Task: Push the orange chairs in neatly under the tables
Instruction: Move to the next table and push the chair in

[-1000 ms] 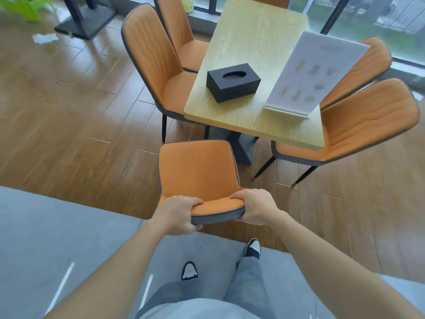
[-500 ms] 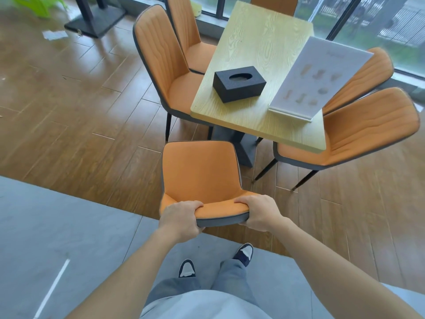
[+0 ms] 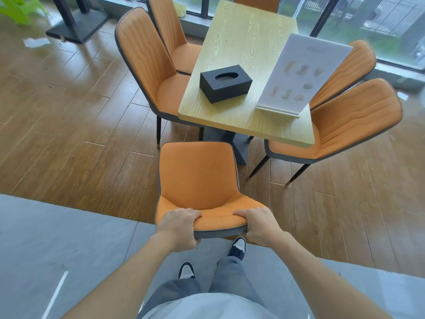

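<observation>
Chair [image 3: 197,178] before table [image 3: 243,40] end, box [image 3: 225,83] left of stand [image 3: 301,74] on table

This looks like a café or small restaurant dining area. A pale wood table [image 3: 248,72] in the upper middle of the frame carries a standing menu card [image 3: 301,74] printed with small pictures of drinks or dishes, and a black tissue box [image 3: 225,83] beside it. Matching orange chairs [image 3: 147,63] ring the table. Floor-to-ceiling windows [image 3: 379,21] run along the top edge, the black pedestal base [image 3: 77,26] of another table stands at upper left, and wood-look flooring [image 3: 69,125] meets grey tile at the bottom.
</observation>
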